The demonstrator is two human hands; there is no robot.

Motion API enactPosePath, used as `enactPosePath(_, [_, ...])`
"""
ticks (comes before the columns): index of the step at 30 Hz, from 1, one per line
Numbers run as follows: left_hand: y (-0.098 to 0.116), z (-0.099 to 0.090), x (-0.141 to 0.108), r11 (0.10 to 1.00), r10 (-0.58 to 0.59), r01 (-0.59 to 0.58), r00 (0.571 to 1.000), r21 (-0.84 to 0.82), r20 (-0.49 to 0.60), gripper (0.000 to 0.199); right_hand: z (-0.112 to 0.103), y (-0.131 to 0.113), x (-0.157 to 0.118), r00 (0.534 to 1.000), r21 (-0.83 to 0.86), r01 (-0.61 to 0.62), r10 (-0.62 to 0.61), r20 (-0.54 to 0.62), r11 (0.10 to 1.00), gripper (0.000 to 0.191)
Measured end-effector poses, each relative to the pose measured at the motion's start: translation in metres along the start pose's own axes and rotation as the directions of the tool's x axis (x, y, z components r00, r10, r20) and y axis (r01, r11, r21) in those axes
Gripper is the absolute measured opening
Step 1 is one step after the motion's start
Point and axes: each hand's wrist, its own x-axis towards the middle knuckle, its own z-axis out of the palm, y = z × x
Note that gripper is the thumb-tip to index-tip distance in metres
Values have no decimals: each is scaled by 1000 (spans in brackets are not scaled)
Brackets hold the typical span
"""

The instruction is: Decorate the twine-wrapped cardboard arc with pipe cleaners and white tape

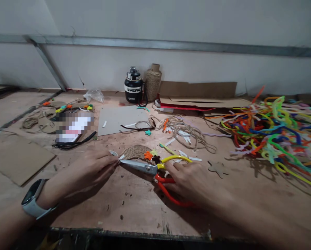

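Observation:
My left hand (96, 170), with a smartwatch on its wrist, pinches the left end of a twine-covered arch (134, 151). A small white strip (122, 157) shows at that end. In my right hand (194, 180) is a pair of scissors (141, 166) with one yellow and one red handle. The blades point left, and their tips reach my left fingertips; what lies between them is too small to make out. Small orange, pale yellow and dark brown pipe-cleaner flowers (148, 155) sit at the arch's right side, partly behind the scissors.
A heap of coloured pipe cleaners (277, 128) covers the right side. Loose twine (189, 133) and white strips lie beyond the scissors. Farther back stand a black bottle (133, 86) and a twine spool (153, 83). Cardboard (22, 158) and a phone (74, 127) lie left.

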Motion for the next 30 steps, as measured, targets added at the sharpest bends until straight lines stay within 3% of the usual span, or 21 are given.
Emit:
enactPosePath(13, [1, -10, 2, 999, 2, 0, 999, -32, 50, 22, 1, -1, 4, 998, 48, -60, 60, 11, 997, 45])
enactPosePath(30, [1, -11, 0, 999, -25, 27, 998, -25, 54, 21, -1, -5, 10, 998, 48, -69, 68, 8, 996, 36])
